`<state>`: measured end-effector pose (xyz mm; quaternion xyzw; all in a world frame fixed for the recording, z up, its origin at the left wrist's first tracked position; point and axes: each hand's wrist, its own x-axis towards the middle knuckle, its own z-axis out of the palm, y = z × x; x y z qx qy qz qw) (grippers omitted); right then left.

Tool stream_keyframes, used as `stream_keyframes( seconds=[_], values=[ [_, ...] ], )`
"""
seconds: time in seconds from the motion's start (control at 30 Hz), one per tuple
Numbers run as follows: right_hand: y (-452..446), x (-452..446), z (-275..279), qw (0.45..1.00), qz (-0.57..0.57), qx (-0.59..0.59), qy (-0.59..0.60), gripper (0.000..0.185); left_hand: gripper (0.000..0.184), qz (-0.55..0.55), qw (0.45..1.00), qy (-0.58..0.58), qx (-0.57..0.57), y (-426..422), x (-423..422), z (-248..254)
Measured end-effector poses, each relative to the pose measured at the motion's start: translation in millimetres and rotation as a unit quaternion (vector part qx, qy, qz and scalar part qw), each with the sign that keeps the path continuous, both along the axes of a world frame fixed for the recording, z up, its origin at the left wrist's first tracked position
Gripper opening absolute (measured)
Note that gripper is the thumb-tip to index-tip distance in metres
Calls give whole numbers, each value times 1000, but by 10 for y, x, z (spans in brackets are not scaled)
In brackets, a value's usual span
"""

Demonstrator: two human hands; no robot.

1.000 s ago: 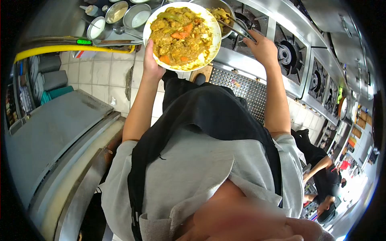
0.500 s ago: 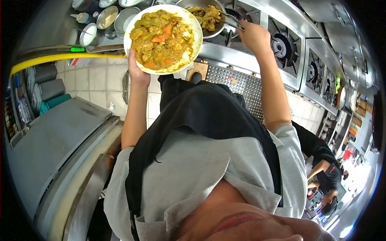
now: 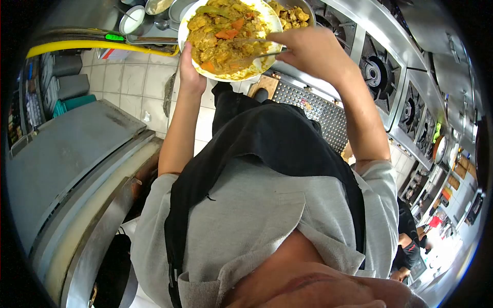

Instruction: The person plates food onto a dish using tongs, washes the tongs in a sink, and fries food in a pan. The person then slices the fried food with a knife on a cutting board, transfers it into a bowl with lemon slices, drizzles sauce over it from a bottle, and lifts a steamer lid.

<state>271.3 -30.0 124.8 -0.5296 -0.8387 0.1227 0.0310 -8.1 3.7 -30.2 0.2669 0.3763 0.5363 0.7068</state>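
A white plate piled with yellow curry, carrot pieces and greens rests in my left hand, whose thumb shows at the rim while the other fingers are hidden beneath. My right hand grips metal tongs, blurred in part, whose arms reach over the curry at the plate's right side. Whether the tips hold a piece of food I cannot tell. Behind the plate on the stove sits a metal pan containing more yellow chunks of food.
Gas burners run along the right. At the upper left stand metal containers, one with white contents, beside a yellow hose. A grey cabinet top lies left. A perforated metal mat covers floor ahead. A co-worker stands far right.
My right hand has brought the tongs from the pan leftward and down over the plate. The whole view has shifted, with the plate now further right and higher.
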Motion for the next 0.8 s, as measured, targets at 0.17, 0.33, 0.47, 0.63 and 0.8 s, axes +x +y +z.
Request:
stream_keyframes(
  seconds=[0.17, 0.33, 0.47, 0.63, 0.8],
  values=[
    [401, -21, -82, 995, 53, -72, 35, 40, 56, -25, 999, -11, -24, -4, 15, 91],
    [69, 45, -165, 999, 43, 21, 16, 36, 56, -6, 999, -34, -41, -9, 26, 37],
    [-387, 4, -262, 996, -20, 56, 63, 38, 58, 10, 998, -54, -44, 7, 48, 75],
    [-578, 184, -277, 939, -202, -13, 280, 42, 59, 19, 999, -31, -36, 66, 12, 39],
    [-257, 689, -530, 900, -352, 12, 259, 43, 58, 30, 999, -24, -28, 73, -29, -62]
  ],
)
